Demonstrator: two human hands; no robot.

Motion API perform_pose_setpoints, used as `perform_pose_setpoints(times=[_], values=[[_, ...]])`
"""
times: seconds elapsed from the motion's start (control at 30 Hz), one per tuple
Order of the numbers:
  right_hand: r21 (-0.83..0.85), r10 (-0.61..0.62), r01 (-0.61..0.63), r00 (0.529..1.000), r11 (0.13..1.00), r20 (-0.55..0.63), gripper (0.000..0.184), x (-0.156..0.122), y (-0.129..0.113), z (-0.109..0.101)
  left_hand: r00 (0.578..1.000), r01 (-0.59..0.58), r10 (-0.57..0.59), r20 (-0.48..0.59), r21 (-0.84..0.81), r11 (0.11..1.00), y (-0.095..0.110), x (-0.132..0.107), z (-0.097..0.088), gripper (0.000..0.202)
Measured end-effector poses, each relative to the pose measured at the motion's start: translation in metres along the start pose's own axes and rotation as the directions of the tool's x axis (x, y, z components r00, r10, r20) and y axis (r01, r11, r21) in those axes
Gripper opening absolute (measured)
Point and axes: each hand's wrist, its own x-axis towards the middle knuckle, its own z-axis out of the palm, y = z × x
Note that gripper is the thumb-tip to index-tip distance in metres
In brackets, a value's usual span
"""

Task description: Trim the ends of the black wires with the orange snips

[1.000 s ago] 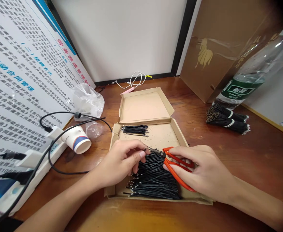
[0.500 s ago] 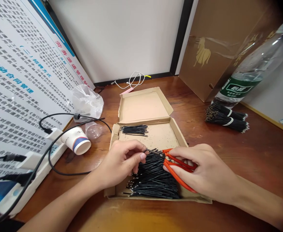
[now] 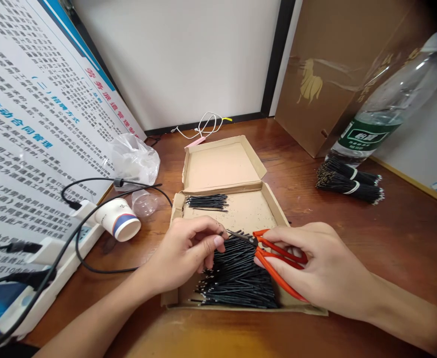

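Observation:
My right hand is wrapped round the red handles of a pair of scissors. Their dark, narrow blades point left and reach the fingertips of my left hand. That hand is closed in a pinch on a thin black wire, of which only a small end shows; the rest is hidden by the fingers. Below both hands lies a big pile of short black wires with pale tips, in the tray of an open cardboard box. A smaller row of black wires rests at the tray's far left.
Two banded wire bundles lie by a plastic bottle on the right, near a big brown carton. On the left are a tipped paper cup, a clear bag, a power strip and a looping black cable.
The scissors and my right hand have shifted very slightly to the right. My left hand stays almost in place, and the wires look the same.

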Motion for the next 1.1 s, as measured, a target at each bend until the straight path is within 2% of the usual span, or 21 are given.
perform_pose_setpoints(times=[0.63,1.1], values=[[-0.055,-0.051,0.051,0.999,0.997,0.003,0.016,-0.0008,-0.0001,-0.0005,1.0,0.007,-0.007,0.013,0.049,0.999,-0.0006,0.0005,0.0026,0.009],[-0.071,-0.003,0.005,1.0,0.997,0.023,0.014,-0.0022,-0.0031,-0.0022,1.0,0.013,-0.014,0.019,0.05,0.999,0.0033,0.0011,0.0025,0.009]])
